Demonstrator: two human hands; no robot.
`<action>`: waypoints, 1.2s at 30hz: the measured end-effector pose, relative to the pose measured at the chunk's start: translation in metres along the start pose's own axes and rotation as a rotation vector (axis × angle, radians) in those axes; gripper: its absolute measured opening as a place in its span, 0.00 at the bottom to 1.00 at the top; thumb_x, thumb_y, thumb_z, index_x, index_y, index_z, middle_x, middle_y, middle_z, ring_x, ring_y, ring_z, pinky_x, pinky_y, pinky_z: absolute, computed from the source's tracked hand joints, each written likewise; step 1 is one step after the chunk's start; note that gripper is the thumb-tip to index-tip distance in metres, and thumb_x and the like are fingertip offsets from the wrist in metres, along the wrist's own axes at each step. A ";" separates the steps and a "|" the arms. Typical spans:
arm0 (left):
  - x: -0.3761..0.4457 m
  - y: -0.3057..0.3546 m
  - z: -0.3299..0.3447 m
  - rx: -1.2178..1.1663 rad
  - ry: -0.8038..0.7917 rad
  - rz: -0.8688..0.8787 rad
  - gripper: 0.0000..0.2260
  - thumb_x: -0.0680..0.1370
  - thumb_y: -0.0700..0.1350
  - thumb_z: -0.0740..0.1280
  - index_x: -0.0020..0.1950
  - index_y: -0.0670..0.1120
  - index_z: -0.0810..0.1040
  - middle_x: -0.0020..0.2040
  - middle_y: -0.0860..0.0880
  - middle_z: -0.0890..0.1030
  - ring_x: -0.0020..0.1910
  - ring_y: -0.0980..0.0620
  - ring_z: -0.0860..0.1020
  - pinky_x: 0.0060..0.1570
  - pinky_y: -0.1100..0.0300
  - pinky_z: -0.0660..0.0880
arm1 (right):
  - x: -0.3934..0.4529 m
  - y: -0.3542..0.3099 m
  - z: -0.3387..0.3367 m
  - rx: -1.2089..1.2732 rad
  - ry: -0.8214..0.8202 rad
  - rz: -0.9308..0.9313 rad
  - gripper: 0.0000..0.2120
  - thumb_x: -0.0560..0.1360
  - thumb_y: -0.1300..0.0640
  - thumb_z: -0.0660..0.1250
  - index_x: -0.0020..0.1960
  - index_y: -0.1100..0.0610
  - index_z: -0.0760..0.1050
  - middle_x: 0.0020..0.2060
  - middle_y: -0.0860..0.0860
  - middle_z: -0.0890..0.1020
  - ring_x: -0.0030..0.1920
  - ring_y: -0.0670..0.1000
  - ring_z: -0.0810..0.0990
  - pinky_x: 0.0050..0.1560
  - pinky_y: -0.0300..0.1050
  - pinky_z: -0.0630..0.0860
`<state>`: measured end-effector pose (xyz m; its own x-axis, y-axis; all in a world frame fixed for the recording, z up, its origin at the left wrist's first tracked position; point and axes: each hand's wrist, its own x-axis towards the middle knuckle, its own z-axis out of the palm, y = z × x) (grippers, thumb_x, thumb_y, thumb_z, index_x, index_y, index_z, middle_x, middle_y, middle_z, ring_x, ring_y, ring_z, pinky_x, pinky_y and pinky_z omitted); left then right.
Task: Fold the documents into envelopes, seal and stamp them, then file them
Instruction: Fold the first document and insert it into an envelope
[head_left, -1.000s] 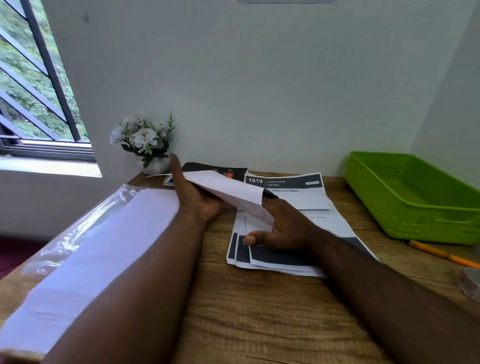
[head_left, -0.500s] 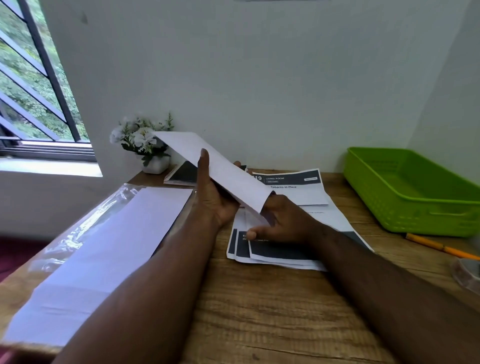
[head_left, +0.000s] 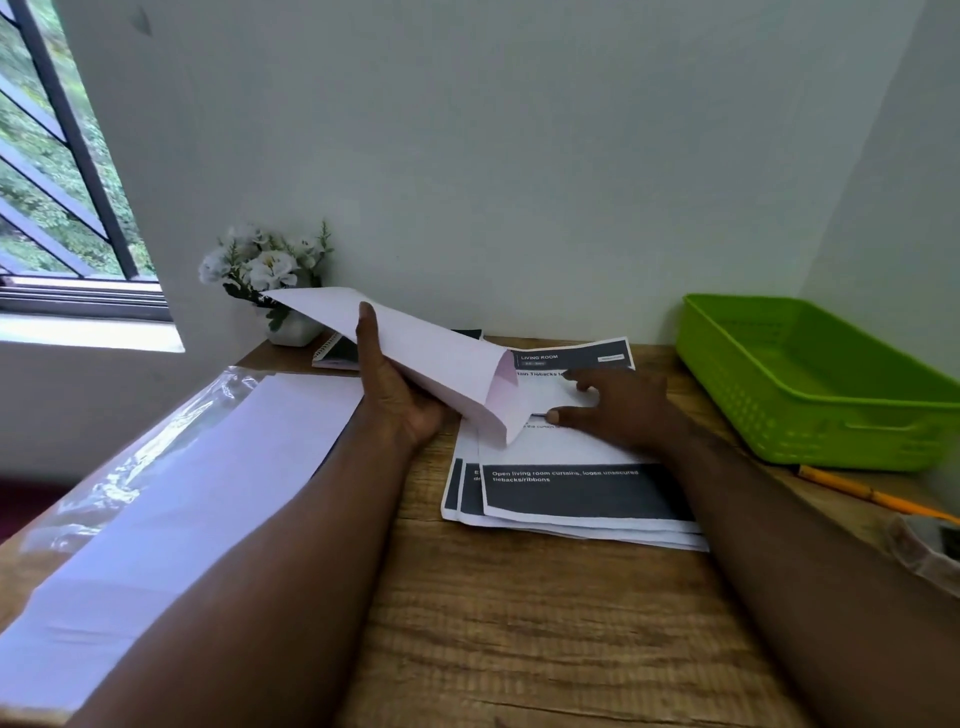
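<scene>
Documents (head_left: 566, 457), printed sheets with dark header bands, lay in a loose stack at the middle of the wooden desk (head_left: 519, 623). A white envelope (head_left: 415, 353) was held above the stack's 10 o'clock corner, tilted, its open mouth facing 4 o'clock and its far end pointing toward 10 o'clock. The left hand (head_left: 395, 384) gripped the envelope from beneath, thumb lying along its upper face. The right hand (head_left: 618, 405) rested on the top sheet at the stack's 2 o'clock part, fingers spread fairly flat, thumb tip touching the paper; whether it pinched the sheet could not be told. At 9 o'clock of the stack lay a pack of white envelopes in clear plastic (head_left: 171, 499). A green basket (head_left: 810, 384) sat at 3 o'clock, with an orange pencil (head_left: 857, 493) just in front of it. White flowers in a pot (head_left: 265, 275) stood at 11 o'clock against the wall, a spiral notebook (head_left: 335, 353) beside them.
</scene>
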<state>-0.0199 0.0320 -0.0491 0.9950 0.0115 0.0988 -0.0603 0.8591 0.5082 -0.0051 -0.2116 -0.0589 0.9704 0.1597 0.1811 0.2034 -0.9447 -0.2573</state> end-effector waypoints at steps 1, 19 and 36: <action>0.001 0.000 -0.001 -0.001 -0.004 0.005 0.26 0.67 0.67 0.69 0.53 0.48 0.78 0.42 0.44 0.84 0.41 0.42 0.84 0.45 0.46 0.78 | 0.001 -0.001 -0.002 -0.011 0.029 -0.031 0.32 0.67 0.27 0.61 0.66 0.43 0.71 0.58 0.42 0.79 0.64 0.47 0.73 0.68 0.58 0.60; 0.001 0.007 -0.003 -0.041 0.092 0.077 0.30 0.66 0.69 0.69 0.58 0.49 0.77 0.48 0.45 0.83 0.46 0.43 0.82 0.49 0.44 0.78 | -0.007 -0.002 -0.033 1.565 -0.218 0.089 0.07 0.69 0.59 0.70 0.46 0.58 0.85 0.28 0.51 0.78 0.23 0.46 0.72 0.26 0.36 0.68; 0.005 0.012 -0.007 -0.074 0.090 0.120 0.30 0.66 0.68 0.69 0.57 0.47 0.76 0.47 0.44 0.81 0.47 0.43 0.81 0.52 0.45 0.78 | 0.000 0.018 -0.021 1.309 -0.387 0.140 0.10 0.62 0.58 0.72 0.42 0.59 0.85 0.35 0.54 0.84 0.29 0.48 0.79 0.25 0.38 0.75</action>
<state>-0.0148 0.0462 -0.0488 0.9843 0.1588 0.0764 -0.1763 0.8840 0.4330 -0.0039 -0.2348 -0.0431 0.9230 0.3589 -0.1389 -0.1351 -0.0357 -0.9902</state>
